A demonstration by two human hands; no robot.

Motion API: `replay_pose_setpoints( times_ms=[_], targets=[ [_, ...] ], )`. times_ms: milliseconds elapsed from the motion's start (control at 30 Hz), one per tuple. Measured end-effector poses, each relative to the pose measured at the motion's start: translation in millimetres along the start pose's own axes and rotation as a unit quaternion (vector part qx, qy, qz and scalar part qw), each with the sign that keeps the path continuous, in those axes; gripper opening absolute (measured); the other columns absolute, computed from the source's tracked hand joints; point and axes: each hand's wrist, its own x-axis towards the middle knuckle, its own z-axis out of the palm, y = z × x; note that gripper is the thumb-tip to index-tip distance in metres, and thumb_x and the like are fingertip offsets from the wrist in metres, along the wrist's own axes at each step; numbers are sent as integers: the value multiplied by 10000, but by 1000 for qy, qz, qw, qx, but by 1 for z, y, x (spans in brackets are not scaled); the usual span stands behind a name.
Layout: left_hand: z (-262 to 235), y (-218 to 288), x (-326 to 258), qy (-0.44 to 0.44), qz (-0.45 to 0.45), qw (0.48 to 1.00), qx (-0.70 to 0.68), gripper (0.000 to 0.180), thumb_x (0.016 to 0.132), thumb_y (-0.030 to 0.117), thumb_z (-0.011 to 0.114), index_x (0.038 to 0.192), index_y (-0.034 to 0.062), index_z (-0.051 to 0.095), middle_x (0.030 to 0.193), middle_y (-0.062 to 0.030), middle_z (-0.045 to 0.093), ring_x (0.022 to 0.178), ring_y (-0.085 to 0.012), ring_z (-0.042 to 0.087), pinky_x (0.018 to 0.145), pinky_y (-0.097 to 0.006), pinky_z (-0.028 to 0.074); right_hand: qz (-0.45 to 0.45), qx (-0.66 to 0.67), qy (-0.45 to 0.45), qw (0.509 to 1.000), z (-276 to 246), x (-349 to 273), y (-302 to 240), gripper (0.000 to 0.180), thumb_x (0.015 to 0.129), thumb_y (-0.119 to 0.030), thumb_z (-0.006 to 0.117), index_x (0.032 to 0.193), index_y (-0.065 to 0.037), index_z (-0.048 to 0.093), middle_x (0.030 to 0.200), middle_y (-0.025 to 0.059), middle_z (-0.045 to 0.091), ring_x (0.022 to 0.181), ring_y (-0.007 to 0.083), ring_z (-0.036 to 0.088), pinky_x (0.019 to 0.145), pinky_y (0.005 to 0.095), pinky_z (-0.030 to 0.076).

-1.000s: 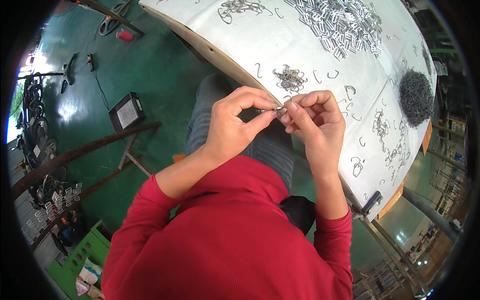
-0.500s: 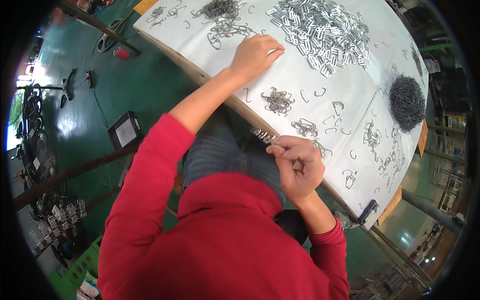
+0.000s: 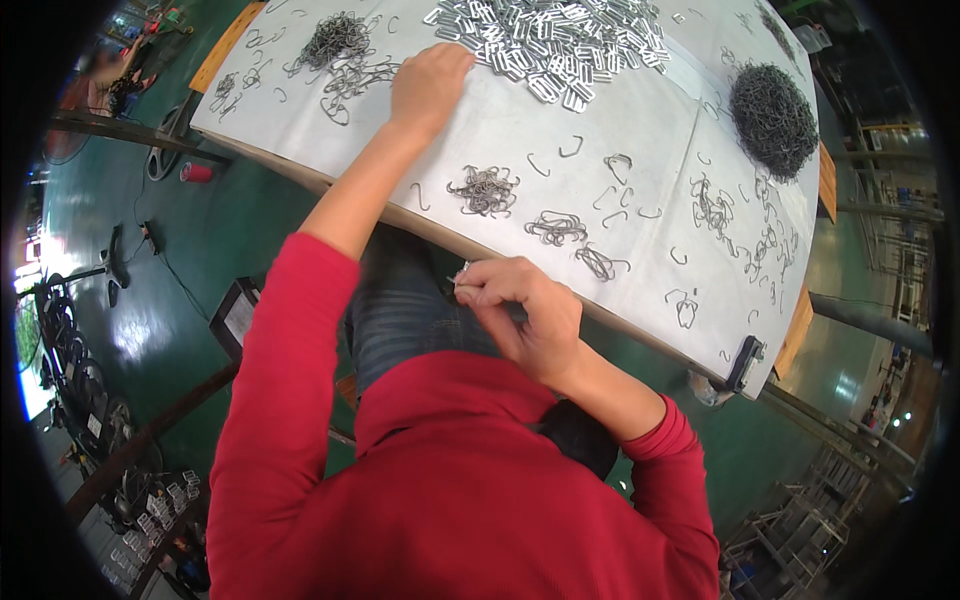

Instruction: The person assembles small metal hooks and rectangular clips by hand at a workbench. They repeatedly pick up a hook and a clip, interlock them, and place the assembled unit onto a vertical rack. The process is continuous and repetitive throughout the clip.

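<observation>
Left hand [image 3: 429, 92]: had moved, since half a second earlier, right in to the left edge of the silver buckle pile [image 3: 560, 50]; the view had swung too.
Left fingers: bent downward at the buckles, their tips poorly seen, so whether they had grasped one could not be told.
Right hand [image 3: 545, 318]: pinched a shiny metal piece [image 3: 461, 272] between thumb and fingers, just off the near edge of the tabletop [image 3: 500, 130], over the lap.
Shiny metal piece: stuck out at the right hand's fingertips, well apart from the left hand; mostly covered, so its exact form was unclear. Held low and close, probably, to keep it steady while the other arm reached out.
Silver buckle pile: lay beyond the right hand and directly beside the left, heaped together presumably so that single buckles could be picked from its rim.
Small hook heap [image 3: 485, 190]: sat between the two hands near the edge, with wire loops [image 3: 557, 228] beside it, apparently set close for easy reach.
Dark wire heap [image 3: 772, 120]: stood far to the right, perhaps as bulk stock.
</observation>
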Motion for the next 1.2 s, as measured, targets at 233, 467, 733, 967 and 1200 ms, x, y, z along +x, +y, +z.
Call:
replay_pose_setpoints(
  times_ms=[233, 467, 733, 967, 1200],
  targets=[
    [-126, 77, -61, -167, -263, 861, -402, 214, 929, 185, 483, 911, 8, 603, 650, -81, 612, 574, -140, 602, 555, -277, 457, 62, 48, 58, 995, 8, -3, 16, 193, 748, 129, 630, 841, -4, 525, 841, 117, 643, 688, 174, 648, 581, 248, 537],
    [-173, 105, -82, -157, -246, 850, -439, 145, 915, 75, 552, 984, -3, 653, 714, -9, 613, 632, -51, 559, 582, -191, 474, 85, 66, 65, 992, 16, -5, 13, 184, 779, 150, 602, 831, 15, 488, 835, 116, 632, 684, 139, 637, 595, 247, 550],
    [-177, 115, -91, -102, -266, 863, -418, 151, 908, 59, 560, 997, 0, 665, 746, -23, 627, 651, -54, 568, 591, -191, 477, 79, 86, 90, 989, 19, -5, 13, 182, 773, 147, 596, 834, 11, 494, 818, 104, 616, 706, 140, 632, 625, 245, 550],
    [-176, 126, -93, -96, -246, 876, -403, 205, 835, 8, 599, 1028, 29, 666, 860, -80, 648, 715, -120, 627, 632, -231, 489, 56, 13, 97, 994, 13, -2, 14, 186, 754, 110, 630, 840, -6, 513, 804, 94, 614, 679, 178, 639, 596, 271, 545],
    [-175, 129, -95, -70, -211, 911, -346, 239, 797, -27, 626, 1023, 37, 670, 841, -67, 632, 713, -126, 604, 653, -235, 478, -6, -89, 65, 994, 8, -4, 17, 212, 710, 80, 646, 843, -33, 526, 787, 78, 592, 644, 225, 619, 533, 286, 502]
  ],
)
